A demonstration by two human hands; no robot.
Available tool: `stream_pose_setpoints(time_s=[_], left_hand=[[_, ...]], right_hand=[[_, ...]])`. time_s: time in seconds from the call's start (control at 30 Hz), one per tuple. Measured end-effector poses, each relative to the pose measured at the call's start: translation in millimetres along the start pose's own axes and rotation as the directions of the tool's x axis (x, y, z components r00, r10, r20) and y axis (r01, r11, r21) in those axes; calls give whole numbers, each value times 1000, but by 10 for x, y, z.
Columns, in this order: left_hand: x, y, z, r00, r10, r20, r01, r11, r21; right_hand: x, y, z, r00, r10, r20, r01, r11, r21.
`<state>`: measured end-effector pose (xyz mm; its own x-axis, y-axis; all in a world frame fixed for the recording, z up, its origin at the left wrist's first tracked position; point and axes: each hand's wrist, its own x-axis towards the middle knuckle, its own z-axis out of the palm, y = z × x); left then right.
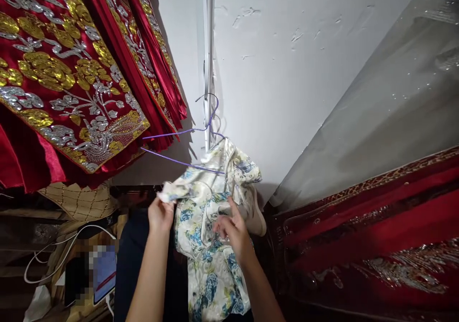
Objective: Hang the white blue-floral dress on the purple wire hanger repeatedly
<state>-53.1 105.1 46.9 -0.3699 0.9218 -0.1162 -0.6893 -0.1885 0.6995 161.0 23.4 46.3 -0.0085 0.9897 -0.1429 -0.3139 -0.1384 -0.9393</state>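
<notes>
The floral garment point(195, 226) is looking like thin, soft cloth, wrinkling and catching a faint sheen. The hanger point(172, 159) is showing a smooth, purple, plastic-like coating. At left, the red garments point(50, 68) are gleaming, their satiny cloth bearing rough, glittering, sequin-like embroidery. The wall point(265, 83) is appearing matt and mostly smooth, with small rough flaws showing. Clear plastic sheeting point(376, 106) is shining at right. The cable point(76, 237) is resembling smooth white plastic; the screen point(107, 264) is looking glossy.

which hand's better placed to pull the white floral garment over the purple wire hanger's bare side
Probably the left hand: it pinches the garment, nearer that bare side than the right hand.
</notes>
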Motion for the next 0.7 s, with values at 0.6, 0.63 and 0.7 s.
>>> stream_pose_setpoints(time_s=[0.6, 0.63, 0.7], left_hand=[[-1047, 296, 885, 361, -284, 888, -715, 527, 459], [-992, 234, 824, 281, -338, 898, -733, 529, 428], [-873, 152, 705, 159, -418, 894, -792, 487, 368]], right_hand=[[-274, -884, -134, 816, 58, 575, 46, 985, -164], [-296, -966, -146, 741, 114, 662, 41, 976, -214], [-310, -1085, -205, 604, 218, 767, 45, 951, -306]])
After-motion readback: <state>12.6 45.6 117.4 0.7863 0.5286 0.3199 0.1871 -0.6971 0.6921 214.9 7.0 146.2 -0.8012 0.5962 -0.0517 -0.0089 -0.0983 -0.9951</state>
